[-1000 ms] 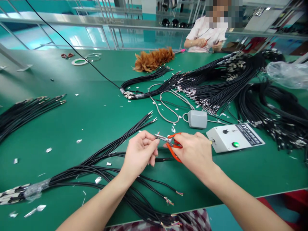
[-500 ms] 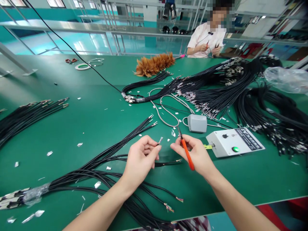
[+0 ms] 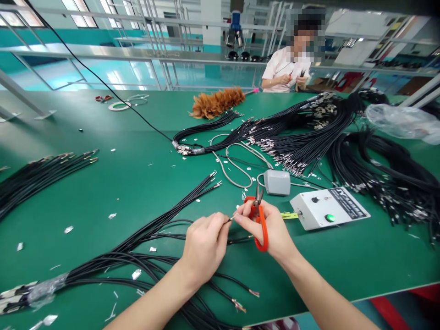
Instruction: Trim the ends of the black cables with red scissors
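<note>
My left hand (image 3: 205,245) is closed on a thin black cable (image 3: 228,221), with its stripped end sticking out past the fingertips. Thumb and finger of my right hand (image 3: 275,236) meet at that bare end, just beside the left fingertips. The same right hand also keeps hold of orange-red-handled scissors (image 3: 264,231), their metal blades pointing up and away and a little apart. From under my left hand and forearm fans a bundle of black cables (image 3: 144,231), some ends showing coloured wires (image 3: 238,305). Most of the held cable is hidden by my hand.
A grey-white control box (image 3: 311,213) with a lit green button stands right of my hands, a grey pedal-like block (image 3: 277,182) behind it. Large black cable heaps (image 3: 299,142) lie beyond, near a brown feather duster (image 3: 216,103). A co-worker (image 3: 287,68) sits across the green table (image 3: 68,192).
My hands have come together, the right fingers now at the cable's bare end. The scissors have turned in my right hand, and their blades show apart. The view has tilted up slightly.
</note>
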The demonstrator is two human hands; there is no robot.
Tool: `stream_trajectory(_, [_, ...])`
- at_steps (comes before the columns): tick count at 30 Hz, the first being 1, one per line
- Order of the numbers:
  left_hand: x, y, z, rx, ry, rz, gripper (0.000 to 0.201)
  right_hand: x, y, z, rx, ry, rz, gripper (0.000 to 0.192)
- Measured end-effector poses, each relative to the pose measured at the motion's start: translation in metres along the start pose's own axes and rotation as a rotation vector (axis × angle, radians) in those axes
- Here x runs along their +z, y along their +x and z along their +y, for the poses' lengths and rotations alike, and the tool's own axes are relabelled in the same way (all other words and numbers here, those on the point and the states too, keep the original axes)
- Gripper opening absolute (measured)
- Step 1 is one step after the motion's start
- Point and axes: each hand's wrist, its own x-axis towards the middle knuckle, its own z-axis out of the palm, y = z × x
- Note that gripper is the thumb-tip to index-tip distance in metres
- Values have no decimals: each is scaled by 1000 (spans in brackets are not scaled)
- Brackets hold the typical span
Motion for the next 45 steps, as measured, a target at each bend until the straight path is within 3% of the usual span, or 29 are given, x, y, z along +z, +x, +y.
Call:
stream_trajectory(5, [-5,8,4,-377,-517,-196,6,-1,-3,6,-42,14,4,26])
stream_trajectory(7, [-7,11,5,-447,-651,-225,15,-1,-5,7,-72,-21,5,24])
stream_trajectory(11, [-8,12,7,-433,-755,-213,22,-1,-6,9,-17,81,2,26])
stream_trajectory(14, [-7,13,9,-496,-838,-193,22,-3,-6,10,2,117,63,28])
stream_trajectory(17, [-7,16,9,-582,-919,-188,22,-5,-8,11,-32,57,127,25])
stream_trajectory(29, [-8,17,5,-733,-1049,-174,23,7,-13,16,-169,-109,135,18])
stream_trajectory(40, [1,12,6,-727,-1055,-87,24,16,-14,20,-194,-68,171,18])
stream_trajectory(45, [4,12,7,-720,-1069,-55,24,17,-11,21,-132,-20,174,21])
